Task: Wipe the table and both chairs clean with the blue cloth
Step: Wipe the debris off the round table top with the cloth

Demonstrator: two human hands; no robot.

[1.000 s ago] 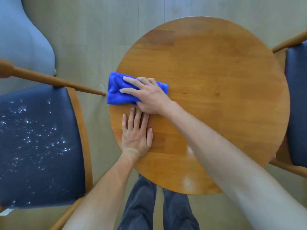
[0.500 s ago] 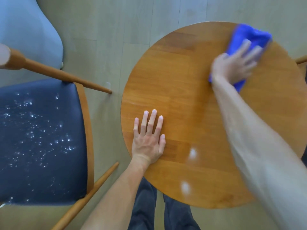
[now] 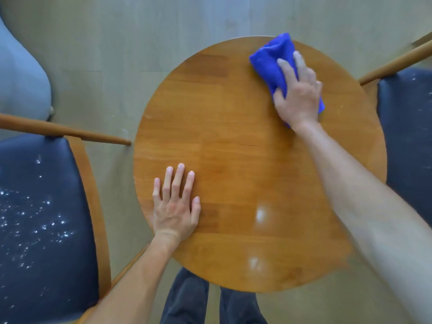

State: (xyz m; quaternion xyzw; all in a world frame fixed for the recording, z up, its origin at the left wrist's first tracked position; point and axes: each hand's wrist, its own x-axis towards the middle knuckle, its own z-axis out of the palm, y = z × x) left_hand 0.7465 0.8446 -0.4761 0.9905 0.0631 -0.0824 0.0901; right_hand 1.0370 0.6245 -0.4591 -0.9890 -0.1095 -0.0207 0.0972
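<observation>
Since half a second ago, the right hand and the blue cloth are sitting a little lower on the table's far right part, no longer blurred, while the left hand is staying flat in the same spot. Right now the right hand is pressing the bunched cloth against the round wooden table in the upper right of the frame, fingers spread over the cloth and the thumb curling against its lower edge. One corner of the cloth is reaching the table's far rim. Lying open at the lower left of the tabletop, the left hand is resting palm down with straight fingers. White specks are showing on the left chair; the right chair is showing fainter specks.
</observation>
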